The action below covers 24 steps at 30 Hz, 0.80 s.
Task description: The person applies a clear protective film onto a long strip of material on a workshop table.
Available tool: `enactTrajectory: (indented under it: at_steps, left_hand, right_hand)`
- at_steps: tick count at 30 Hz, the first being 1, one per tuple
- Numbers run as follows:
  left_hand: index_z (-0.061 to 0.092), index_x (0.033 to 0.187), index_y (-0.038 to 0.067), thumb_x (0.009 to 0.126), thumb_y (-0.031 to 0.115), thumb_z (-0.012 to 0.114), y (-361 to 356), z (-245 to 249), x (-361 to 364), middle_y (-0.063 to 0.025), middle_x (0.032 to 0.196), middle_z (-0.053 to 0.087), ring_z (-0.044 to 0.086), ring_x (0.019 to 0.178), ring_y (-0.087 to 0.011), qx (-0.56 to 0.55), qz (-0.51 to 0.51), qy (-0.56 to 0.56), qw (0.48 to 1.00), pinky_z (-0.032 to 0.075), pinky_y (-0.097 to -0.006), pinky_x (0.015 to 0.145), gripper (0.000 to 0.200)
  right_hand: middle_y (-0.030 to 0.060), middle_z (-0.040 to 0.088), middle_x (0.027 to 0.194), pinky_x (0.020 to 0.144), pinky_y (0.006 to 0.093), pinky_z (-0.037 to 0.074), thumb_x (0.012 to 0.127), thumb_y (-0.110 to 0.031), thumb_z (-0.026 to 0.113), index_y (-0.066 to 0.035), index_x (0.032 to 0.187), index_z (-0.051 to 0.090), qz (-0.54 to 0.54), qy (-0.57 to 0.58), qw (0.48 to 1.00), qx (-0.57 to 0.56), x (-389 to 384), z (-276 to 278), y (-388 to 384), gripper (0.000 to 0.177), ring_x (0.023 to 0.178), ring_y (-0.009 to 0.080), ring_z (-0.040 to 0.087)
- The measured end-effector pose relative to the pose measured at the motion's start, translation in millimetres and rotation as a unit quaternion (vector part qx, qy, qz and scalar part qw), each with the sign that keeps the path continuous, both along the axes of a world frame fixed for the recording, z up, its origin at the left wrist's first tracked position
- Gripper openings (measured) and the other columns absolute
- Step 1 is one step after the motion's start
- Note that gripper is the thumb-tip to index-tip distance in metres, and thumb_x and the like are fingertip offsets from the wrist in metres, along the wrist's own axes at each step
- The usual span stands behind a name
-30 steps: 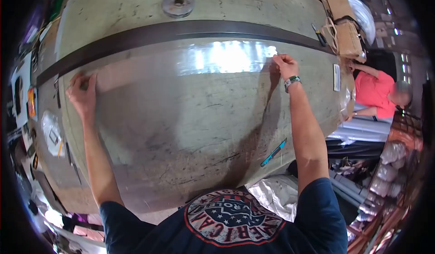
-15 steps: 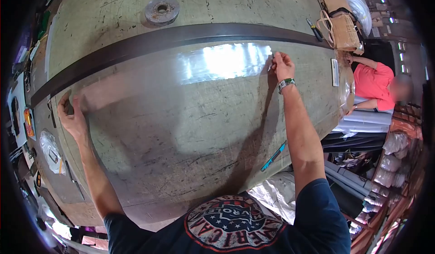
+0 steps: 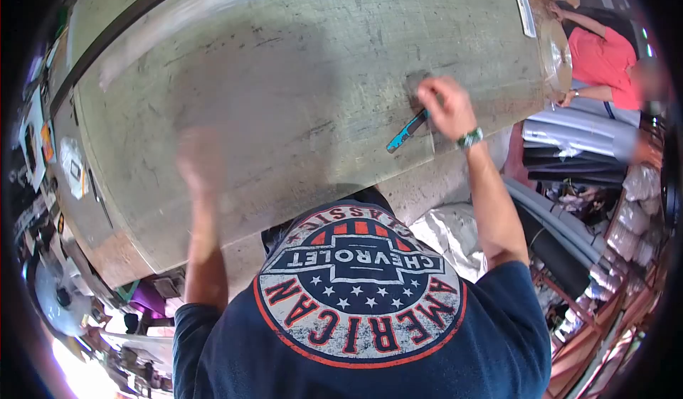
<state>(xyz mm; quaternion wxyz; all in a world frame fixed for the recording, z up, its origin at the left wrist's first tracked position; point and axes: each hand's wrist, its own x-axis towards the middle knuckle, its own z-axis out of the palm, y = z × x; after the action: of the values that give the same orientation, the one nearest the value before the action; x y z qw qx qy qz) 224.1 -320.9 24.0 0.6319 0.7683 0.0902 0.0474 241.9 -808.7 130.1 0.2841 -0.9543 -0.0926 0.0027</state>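
Observation:
My right hand (image 3: 449,109) is over the worn green-grey table (image 3: 284,114), close beside a blue and black cutter (image 3: 408,131) lying near the front edge. Its fingers are curled, and whether they touch the cutter's dark end is hard to make out. My left hand (image 3: 199,164) is smeared by motion above the table's left part, with no object visible by it. A clear plastic strip (image 3: 235,4) lies along the far side, next to a long dark bar (image 3: 128,18).
Across the right end stands a person in a red shirt (image 3: 601,61), hands at the table edge. A white label-like strip (image 3: 525,15) lies near them. Grey rolls (image 3: 580,132) are stacked at the right. A plastic bag (image 3: 73,168) lies at the left.
Both hands have left the plastic strip and come back toward my body, the right one to the cutter. The view has tilted down, so the round metal disc is out of sight.

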Motion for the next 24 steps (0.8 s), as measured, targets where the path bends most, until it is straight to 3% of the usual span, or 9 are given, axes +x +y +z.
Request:
enactTrajectory:
  at_steps: [1, 2, 5, 11, 17, 18, 21, 23, 24]
  left_hand:
    - [0.07, 0.091, 0.003, 0.083, 0.017, 0.082, -47, 11, -22, -0.0092, 0.098, 0.069, 0.065, 0.094, -0.0227, 0.21, -0.087, 0.056, 0.972, 0.053, -0.0372, 0.082, 0.019]
    - [0.07, 0.092, 0.005, 0.081, 0.017, 0.082, -98, 46, -30, -0.0104, 0.097, 0.068, 0.064, 0.096, -0.0286, 0.248, -0.194, -0.015, 0.949, 0.052, -0.0399, 0.084, 0.02]
    - [0.069, 0.116, 0.009, 0.083, 0.025, 0.079, -194, 58, -52, -0.0122, 0.124, 0.061, 0.054, 0.118, -0.0329, 0.28, -0.248, -0.115, 0.92, 0.043, -0.0485, 0.098, 0.038]
    - [0.067, 0.129, 0.015, 0.085, 0.029, 0.077, -252, 33, -52, -0.0096, 0.135, 0.054, 0.048, 0.121, -0.0341, 0.396, -0.13, -0.097, 0.904, 0.04, -0.0485, 0.1, 0.047]
    - [0.078, 0.101, 0.019, 0.082, 0.024, 0.079, -265, 32, -55, -0.0045, 0.125, 0.061, 0.05, 0.119, -0.0301, 0.402, -0.08, -0.115, 0.905, 0.041, -0.0473, 0.096, 0.02]
    - [0.078, 0.1, 0.019, 0.082, 0.023, 0.079, -265, 32, -57, -0.0045, 0.126, 0.061, 0.05, 0.119, -0.03, 0.401, -0.077, -0.109, 0.906, 0.041, -0.0473, 0.096, 0.019]
    - [0.075, 0.095, 0.012, 0.083, 0.018, 0.077, -266, 38, -67, -0.0075, 0.126, 0.062, 0.051, 0.119, -0.0305, 0.388, -0.069, -0.102, 0.913, 0.041, -0.0461, 0.097, 0.013]
    - [0.073, 0.094, 0.007, 0.084, 0.015, 0.077, -263, 41, -80, -0.0109, 0.12, 0.066, 0.054, 0.115, -0.0315, 0.374, -0.077, -0.106, 0.918, 0.041, -0.0455, 0.1, 0.014]
    - [0.071, 0.094, 0.006, 0.085, 0.013, 0.076, -261, 43, -86, -0.0113, 0.113, 0.067, 0.057, 0.108, -0.0304, 0.365, -0.081, -0.119, 0.92, 0.044, -0.0439, 0.096, 0.012]
  right_hand:
    - [0.0145, 0.066, 0.095, 0.079, 0.0416, 0.051, 0.09, -0.016, 0.07, -0.005, 0.103, 0.069, 0.034, -0.005, 0.999, -0.017, -16, -3, -2, 0.016, 0.089, 0.0339, 0.062]
    - [0.0139, 0.065, 0.101, 0.082, 0.0424, 0.05, 0.089, -0.014, 0.071, -0.006, 0.106, 0.069, 0.067, -0.008, 0.997, -0.035, -31, -7, -4, 0.02, 0.095, 0.0341, 0.061]
    - [0.0112, 0.063, 0.115, 0.09, 0.0437, 0.048, 0.084, -0.011, 0.073, -0.008, 0.115, 0.069, 0.133, 0.008, 0.988, -0.076, -63, -15, -12, 0.031, 0.109, 0.0336, 0.057]
    - [0.0079, 0.06, 0.117, 0.092, 0.045, 0.044, 0.083, -0.01, 0.073, -0.011, 0.113, 0.067, 0.18, -0.016, 0.982, -0.048, -66, -42, -36, 0.031, 0.111, 0.0323, 0.054]
    - [0.0061, 0.062, 0.103, 0.091, 0.0464, 0.041, 0.082, -0.01, 0.074, -0.01, 0.093, 0.06, 0.253, 0.043, 0.966, -0.029, -47, -45, -56, 0.018, 0.107, 0.0304, 0.055]
    - [0.008, 0.063, 0.09, 0.084, 0.0458, 0.045, 0.082, -0.01, 0.073, -0.007, 0.088, 0.055, 0.274, 0.022, 0.962, -0.003, -43, -41, -61, 0.019, 0.095, 0.0309, 0.06]
    - [0.0115, 0.064, 0.083, 0.075, 0.043, 0.049, 0.084, -0.009, 0.072, -0.005, 0.092, 0.056, 0.197, 0.125, 0.97, 0.074, -11, -7, -76, 0.018, 0.082, 0.0322, 0.063]
    - [0.0143, 0.065, 0.083, 0.068, 0.04, 0.05, 0.086, -0.009, 0.071, -0.003, 0.096, 0.056, 0.174, 0.082, 0.975, 0.11, 24, -10, -91, 0.018, 0.076, 0.0332, 0.064]
    - [0.0143, 0.067, 0.088, 0.073, 0.0384, 0.05, 0.087, -0.009, 0.071, -0.003, 0.098, 0.058, 0.161, 0.076, 0.979, 0.097, 41, -16, -97, 0.018, 0.081, 0.0316, 0.065]
